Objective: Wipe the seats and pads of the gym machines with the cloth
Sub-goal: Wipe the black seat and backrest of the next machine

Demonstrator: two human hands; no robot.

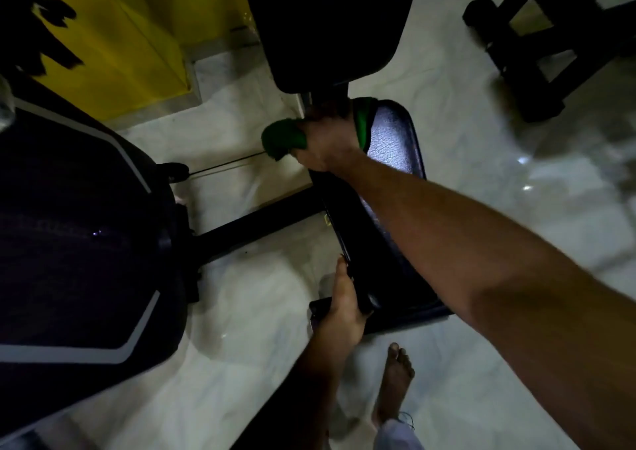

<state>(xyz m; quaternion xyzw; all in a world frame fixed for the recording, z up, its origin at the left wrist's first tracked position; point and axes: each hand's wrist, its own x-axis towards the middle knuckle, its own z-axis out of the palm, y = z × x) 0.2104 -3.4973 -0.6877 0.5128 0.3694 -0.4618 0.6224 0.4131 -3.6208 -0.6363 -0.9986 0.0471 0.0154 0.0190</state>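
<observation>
Both hands are at work on one machine: the right hand [327, 143] reaches to the far end of the seat [392, 146] with its fingers closed round the bunched green cloth [282, 138], while the left hand [344, 306] rests against the seat's near left edge. How far its fingers curl under that edge I cannot tell.

A large dark padded machine [79, 208] with pale trim stands to the left, on the pale glossy floor [241, 346]. Ahead rises the black back pad [330, 26]. The cloth sits in the gap where that pad meets the seat, part of it hanging off the seat's left side.

The step in hand looks like clearing that join. To do it well, flatten the cloth under the palm rather than keeping it balled up. Press into the crease, then draw long overlapping strokes back towards the near edge, with the left hand bracing the body.
</observation>
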